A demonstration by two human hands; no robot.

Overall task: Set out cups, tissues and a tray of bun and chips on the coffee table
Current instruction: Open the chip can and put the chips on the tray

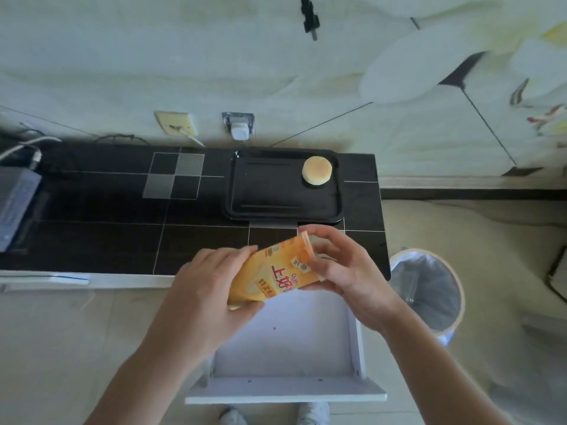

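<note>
An orange chips packet [276, 273] with red lettering is held between both hands above an open white drawer [285, 342]. My left hand [211, 289] grips its lower end and my right hand [343, 271] pinches its upper end. Beyond them a black tray [270, 191] lies on the dark cabinet top [107, 228]. A round pale bun [317, 171] sits in the tray's far right corner. No cups or tissues are in view.
A bin lined with a grey bag [429, 289] stands on the floor to the right of the cabinet. A grey box [15, 200] with cables sits at the cabinet's left end. Wall sockets, one with a white plug [239, 130], are behind the tray.
</note>
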